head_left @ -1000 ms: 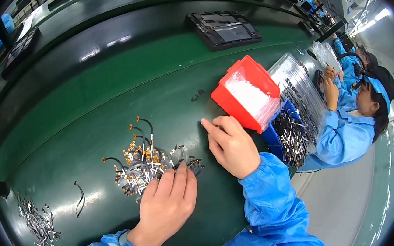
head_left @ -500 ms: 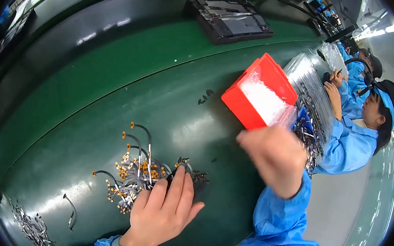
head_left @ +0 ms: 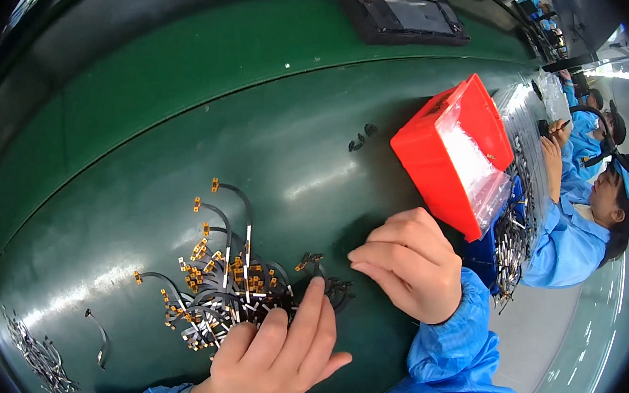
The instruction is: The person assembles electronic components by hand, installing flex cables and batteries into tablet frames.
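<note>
A heap of short grey-black flex cables (head_left: 218, 295) with orange-gold connector ends lies on the green bench. Over its near right side rests my left hand (head_left: 276, 357), fingers stretched and spread. Its index fingertip touches a dark cable (head_left: 319, 265) at the heap's right edge. Just right of that cable, my right hand (head_left: 414, 266) hovers with curled fingers, thumb and index tips brought close together. I see nothing between those tips. Beyond the right hand stands a tilted red bin (head_left: 431, 164) with a clear plastic bag inside.
Behind the red bin, a blue bin (head_left: 487, 249) holds many small cables beside clear plastic trays (head_left: 521, 126). Small black parts (head_left: 362, 137) lie mid-bench. A single cable (head_left: 101, 339) and another pile (head_left: 40, 355) lie left. A black fixture (head_left: 402, 5) stands far back. A co-worker (head_left: 574, 211) sits right.
My right hand has moved left and down from beside the red bin to near the heap, its fingers now curled together. My left hand stays on the heap. The view has shifted slightly.
</note>
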The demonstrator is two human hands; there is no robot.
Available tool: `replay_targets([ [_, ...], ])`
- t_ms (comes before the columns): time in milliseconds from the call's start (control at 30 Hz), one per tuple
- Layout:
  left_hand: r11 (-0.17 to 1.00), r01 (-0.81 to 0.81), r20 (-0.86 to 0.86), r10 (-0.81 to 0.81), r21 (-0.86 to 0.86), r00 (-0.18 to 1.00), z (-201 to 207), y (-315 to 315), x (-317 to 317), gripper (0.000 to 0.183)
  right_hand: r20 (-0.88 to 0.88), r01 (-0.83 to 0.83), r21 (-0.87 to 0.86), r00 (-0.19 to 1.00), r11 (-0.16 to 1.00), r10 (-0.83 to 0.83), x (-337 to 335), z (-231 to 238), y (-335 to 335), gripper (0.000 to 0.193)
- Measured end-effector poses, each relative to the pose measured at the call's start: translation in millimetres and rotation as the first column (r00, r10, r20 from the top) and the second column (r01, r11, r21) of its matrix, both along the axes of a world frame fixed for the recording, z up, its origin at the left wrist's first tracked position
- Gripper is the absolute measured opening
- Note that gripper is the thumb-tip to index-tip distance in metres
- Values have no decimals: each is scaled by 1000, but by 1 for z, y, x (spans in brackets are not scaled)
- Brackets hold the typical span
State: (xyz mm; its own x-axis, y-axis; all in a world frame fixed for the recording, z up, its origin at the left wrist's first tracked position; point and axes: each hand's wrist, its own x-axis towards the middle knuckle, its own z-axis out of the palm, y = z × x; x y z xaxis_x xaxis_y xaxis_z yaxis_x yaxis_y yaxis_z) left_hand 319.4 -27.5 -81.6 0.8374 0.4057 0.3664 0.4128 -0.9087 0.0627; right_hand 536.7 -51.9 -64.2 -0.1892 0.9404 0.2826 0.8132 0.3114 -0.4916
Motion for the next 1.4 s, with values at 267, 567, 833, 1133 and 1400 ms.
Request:
replay_targets([
  [267,998,-27,2,28,-60,1000,-7,-4,0,59,-7,-197,12,980,980,197,-18,-18,24,26],
  [567,998,-50,32,50,-28,998,-12,-6,-2,56,-42,-168,-18,985,986,167,-16,-17,21,28],
  [833,998,-62,41,63,-20,997,-11,-6,0,49,72,-235,21,970,972,233,-12,-20,20,31],
  [1133,998,-62,34,63,-26,997,-9,-4,-2,47,324,-276,49,913,960,246,-17,-1,13,35],
  [1400,1000,-5,94,6,-7,996,-3,-10,-8,45,-4,-176,2,984,984,176,-2,-10,13,38],
])
